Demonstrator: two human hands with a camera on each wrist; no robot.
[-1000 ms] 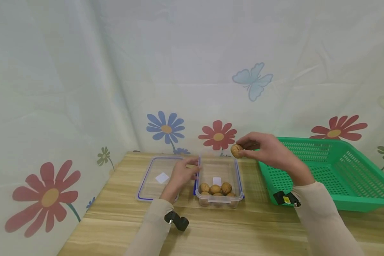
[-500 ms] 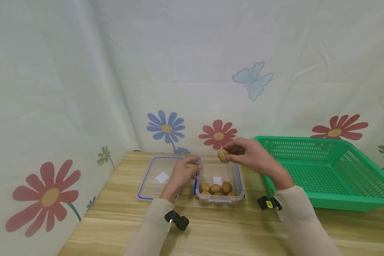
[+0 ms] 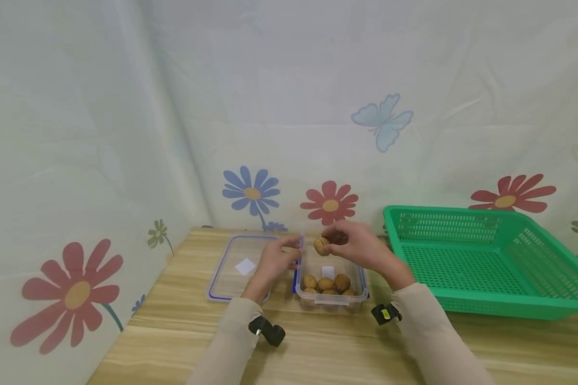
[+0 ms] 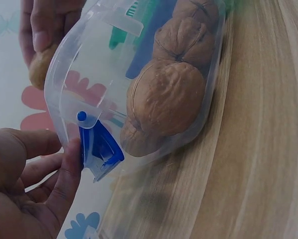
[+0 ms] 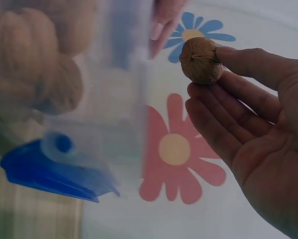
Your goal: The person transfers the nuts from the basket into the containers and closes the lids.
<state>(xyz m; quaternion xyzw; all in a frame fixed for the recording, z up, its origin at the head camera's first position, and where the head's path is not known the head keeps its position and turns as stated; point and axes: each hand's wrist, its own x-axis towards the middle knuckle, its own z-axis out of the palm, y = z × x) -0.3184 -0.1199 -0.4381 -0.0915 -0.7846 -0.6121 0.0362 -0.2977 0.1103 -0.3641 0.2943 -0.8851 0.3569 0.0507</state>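
My right hand (image 3: 358, 246) pinches a walnut (image 3: 321, 245) between thumb and fingertips, above the back part of a clear plastic food container (image 3: 331, 300). In the right wrist view the thumb presses one side of the walnut (image 5: 201, 60), with fingers under it. Several walnuts (image 3: 325, 284) lie inside at the container's near end. My left hand (image 3: 275, 263) is at the container's left side, fingers relaxed and apart. Its fingertips touch the wall by the blue clip (image 4: 101, 149) in the left wrist view.
A clear lid (image 3: 221, 275) with a blue seal lies flat left of the container, partly behind the left hand. To the right stands a green slotted basket (image 3: 486, 270). A flower-printed curtain (image 3: 279, 133) hangs behind the wooden table (image 3: 327, 347).
My right hand has carried the walnut left and down, from beside the green basket to over the container. The left hand, container and lid have stayed in place.
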